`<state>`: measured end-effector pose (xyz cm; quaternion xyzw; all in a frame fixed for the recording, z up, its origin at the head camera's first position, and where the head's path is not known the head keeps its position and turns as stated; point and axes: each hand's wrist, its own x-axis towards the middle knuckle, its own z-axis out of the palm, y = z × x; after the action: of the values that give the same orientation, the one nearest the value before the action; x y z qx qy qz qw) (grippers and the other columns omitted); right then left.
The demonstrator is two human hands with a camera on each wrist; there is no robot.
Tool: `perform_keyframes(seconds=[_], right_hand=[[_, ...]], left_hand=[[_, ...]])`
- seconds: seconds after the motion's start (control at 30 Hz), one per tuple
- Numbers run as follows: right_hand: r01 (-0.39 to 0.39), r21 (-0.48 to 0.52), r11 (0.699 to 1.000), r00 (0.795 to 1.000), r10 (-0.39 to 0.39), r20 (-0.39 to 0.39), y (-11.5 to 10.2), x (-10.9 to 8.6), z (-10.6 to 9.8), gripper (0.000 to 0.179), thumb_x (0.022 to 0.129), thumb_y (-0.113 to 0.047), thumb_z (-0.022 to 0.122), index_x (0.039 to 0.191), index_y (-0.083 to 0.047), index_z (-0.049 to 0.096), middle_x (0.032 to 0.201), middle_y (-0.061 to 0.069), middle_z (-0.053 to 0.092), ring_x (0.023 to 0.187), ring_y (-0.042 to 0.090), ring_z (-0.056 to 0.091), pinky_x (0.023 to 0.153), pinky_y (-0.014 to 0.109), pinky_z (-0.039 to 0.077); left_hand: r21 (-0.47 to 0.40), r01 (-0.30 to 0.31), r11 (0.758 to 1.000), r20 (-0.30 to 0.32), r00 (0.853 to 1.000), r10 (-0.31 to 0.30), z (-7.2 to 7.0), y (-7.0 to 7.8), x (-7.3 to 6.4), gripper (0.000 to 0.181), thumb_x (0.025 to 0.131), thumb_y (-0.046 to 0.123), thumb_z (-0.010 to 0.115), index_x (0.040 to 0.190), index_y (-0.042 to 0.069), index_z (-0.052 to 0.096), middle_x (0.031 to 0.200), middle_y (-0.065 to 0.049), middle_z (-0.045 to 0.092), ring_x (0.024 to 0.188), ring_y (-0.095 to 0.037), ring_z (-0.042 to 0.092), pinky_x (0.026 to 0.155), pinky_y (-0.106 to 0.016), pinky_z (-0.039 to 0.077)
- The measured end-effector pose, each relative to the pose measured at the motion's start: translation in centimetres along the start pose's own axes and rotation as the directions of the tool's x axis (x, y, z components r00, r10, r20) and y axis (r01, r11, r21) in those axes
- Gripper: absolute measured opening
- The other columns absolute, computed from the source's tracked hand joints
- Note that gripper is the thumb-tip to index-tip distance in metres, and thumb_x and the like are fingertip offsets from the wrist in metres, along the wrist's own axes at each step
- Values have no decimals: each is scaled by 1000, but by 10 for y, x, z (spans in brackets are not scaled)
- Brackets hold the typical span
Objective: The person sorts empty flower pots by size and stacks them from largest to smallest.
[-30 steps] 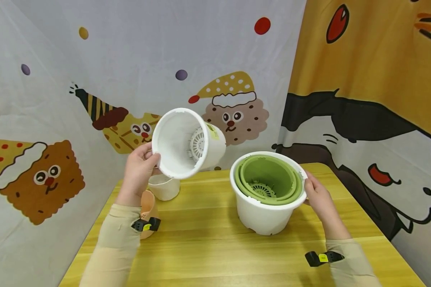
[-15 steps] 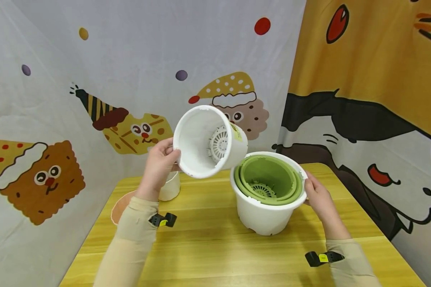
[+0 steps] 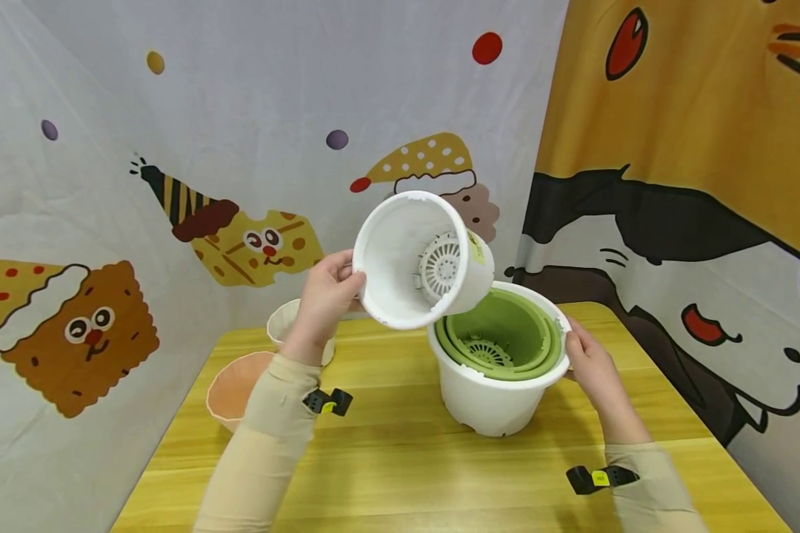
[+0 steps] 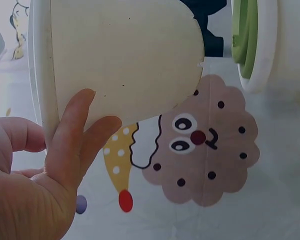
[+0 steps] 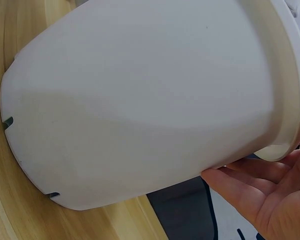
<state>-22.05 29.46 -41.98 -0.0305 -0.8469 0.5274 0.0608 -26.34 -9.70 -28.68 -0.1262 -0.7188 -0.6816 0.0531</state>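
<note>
White pot (image 3: 393, 259) tilted, pinched in my left hand (image 3: 327, 303); right hand (image 3: 596, 370) grips standing pot (image 3: 493, 409) at rim. Likely nesting step; next, I'd level over green pots (image 3: 507, 322).

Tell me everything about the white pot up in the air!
The white pot looks like smooth plastic, with a round rim, slotted base and yellow label outside. It's tipped sideways, its mouth facing us. The left hand pinches its rim, holding it above the table. It partly hides the green pots.
</note>
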Motion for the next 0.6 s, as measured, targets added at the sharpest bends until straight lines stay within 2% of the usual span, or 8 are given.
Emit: perform_keyframes(seconds=[0.17,0.4,0.6], right_hand=[[16,-8,1000,1000,-16,-3,1,-1,1,62,106,-41,23,158,-7,21,154,28,29,120,40,50,76,28,58],[29,-24,999,999,-29,-14,2,-1,1,61,107,-41,23,158,-7,22,153,29,31,118,40,51,76,28,58],[21,-21,1000,1000,-21,-13,1,-1,2,62,106,-42,23,158,-7,21,153,29,31,118,40,51,76,28,58]], left_hand=[[14,-15,1000,23,1000,14,11,0,3,39,95,0,53,134,-4,56,109,-24,69,76,-24,70,62,-36,61],[9,-4,1000,50,999,3,27,-1,5,38,95,-1,54,133,-3,57,109,-23,69,78,-26,70,62,-38,61],[54,8,999,64,998,-11,39,-2,7,37,96,1,55,132,-2,58,107,-20,70,79,-28,70,62,-37,61]])
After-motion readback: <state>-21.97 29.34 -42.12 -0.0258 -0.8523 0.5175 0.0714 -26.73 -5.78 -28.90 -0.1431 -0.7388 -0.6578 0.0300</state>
